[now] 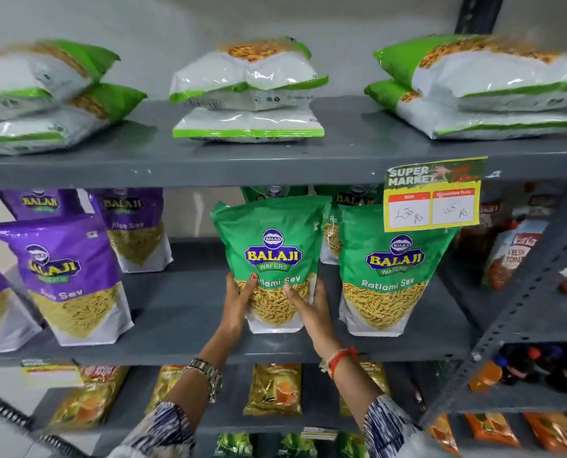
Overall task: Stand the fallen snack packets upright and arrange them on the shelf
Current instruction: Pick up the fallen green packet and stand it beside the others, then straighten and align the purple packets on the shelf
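Observation:
A green Ratlami Sev packet (272,246) stands upright at the middle of the grey middle shelf (183,312). My left hand (237,304) grips its lower left side and my right hand (310,307) grips its lower right side. A second green packet (391,269) stands upright just to its right, with more green packets (351,198) behind. On the top shelf (348,150), three stacks of green-and-white packets lie flat: left stack (40,94), middle stack (247,90), right stack (487,87).
Purple Aloo Sev packets (67,276) stand at the left of the middle shelf. A yellow price tag (434,196) hangs from the top shelf's edge. Ketchup pouches (513,252) and bottles (520,368) fill the unit at right. Tea packets (273,390) sit below.

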Tool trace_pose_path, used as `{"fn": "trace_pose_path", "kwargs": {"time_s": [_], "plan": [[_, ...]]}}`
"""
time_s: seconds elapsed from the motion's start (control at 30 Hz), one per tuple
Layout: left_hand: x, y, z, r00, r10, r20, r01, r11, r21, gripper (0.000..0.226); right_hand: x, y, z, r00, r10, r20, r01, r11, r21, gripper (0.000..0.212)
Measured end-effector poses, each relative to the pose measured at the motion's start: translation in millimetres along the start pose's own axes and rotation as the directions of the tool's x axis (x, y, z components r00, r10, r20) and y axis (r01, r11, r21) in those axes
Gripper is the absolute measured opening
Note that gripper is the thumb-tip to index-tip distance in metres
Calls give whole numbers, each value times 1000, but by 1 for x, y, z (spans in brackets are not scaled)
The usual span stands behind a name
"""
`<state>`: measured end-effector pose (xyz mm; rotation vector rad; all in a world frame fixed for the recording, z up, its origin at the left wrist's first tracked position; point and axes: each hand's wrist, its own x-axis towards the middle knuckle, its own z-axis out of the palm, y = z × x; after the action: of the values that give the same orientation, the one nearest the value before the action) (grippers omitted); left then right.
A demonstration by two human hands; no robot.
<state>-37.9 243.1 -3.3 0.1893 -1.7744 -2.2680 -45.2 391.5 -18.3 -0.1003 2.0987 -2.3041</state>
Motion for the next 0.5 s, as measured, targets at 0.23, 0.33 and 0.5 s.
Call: {"fn": "trace_pose_path", "kwargs": {"time_s": [0.23,0.33,0.5], "plan": [[-7,1,-7,996,19,91,-18,1000,-10,35,-14,7,2,996,-49,-74,49,999,5,67],[-4,-1,-8,994,12,110,-12,1000,-2,33,-15,11,2,996,-38,-83,38,999,-7,58],[0,-3,-6,993,4,121,-8,999,31,35,-8,10,-1,996,-51,-72,51,999,-8,52]]}}
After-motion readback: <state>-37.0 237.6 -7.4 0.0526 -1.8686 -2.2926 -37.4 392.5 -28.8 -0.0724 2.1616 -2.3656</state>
